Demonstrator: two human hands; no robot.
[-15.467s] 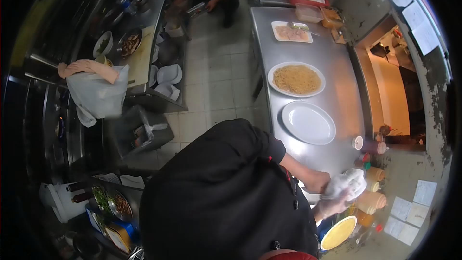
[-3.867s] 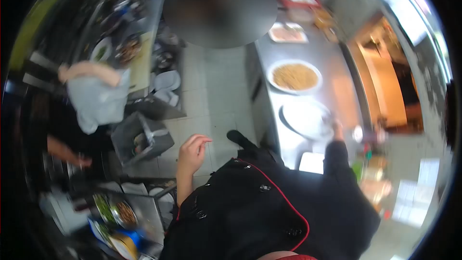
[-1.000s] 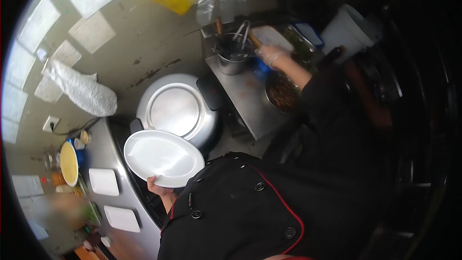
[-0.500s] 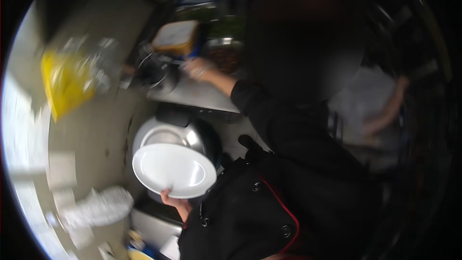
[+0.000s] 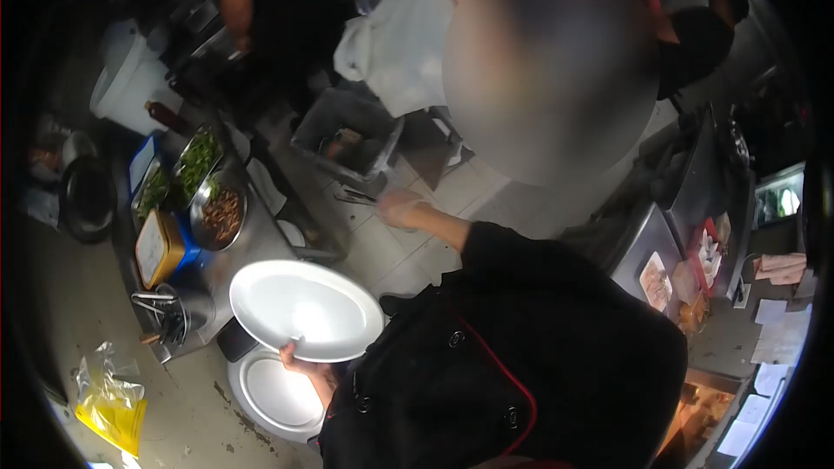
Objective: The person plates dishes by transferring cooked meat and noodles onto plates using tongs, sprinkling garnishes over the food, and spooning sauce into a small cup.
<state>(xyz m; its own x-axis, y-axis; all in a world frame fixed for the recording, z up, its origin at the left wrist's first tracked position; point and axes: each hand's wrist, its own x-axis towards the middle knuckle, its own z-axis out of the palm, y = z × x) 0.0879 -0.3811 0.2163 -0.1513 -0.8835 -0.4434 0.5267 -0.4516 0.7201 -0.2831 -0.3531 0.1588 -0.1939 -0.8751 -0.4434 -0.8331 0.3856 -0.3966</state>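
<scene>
A white oval plate [image 5: 304,308] is in my left hand [image 5: 304,365], the thumb over its near rim; the plate has no food on it. My right hand [image 5: 404,208], in a clear glove, is closed around metal tongs [image 5: 354,197] and stretched out above the tiled floor. Left of the plate, a metal pot [image 5: 187,313] with utensils stands on the steel counter [image 5: 261,252]. Behind it are a round bowl of brown pieces [image 5: 220,213], a container of green leaves [image 5: 198,161] and a yellow-edged tub [image 5: 159,247].
A bin [image 5: 347,135] stands on the floor ahead. Below the plate is a large round metal lid [image 5: 282,391]. Other people stand at the top, one near a white bag [image 5: 404,43]. Another steel counter [image 5: 647,247] with a food tray [image 5: 656,282] is at the right.
The view has turned away from the wall. My right hand has moved from beside the utensil pot out over the floor, with tongs now visible. My left hand still holds the plate.
</scene>
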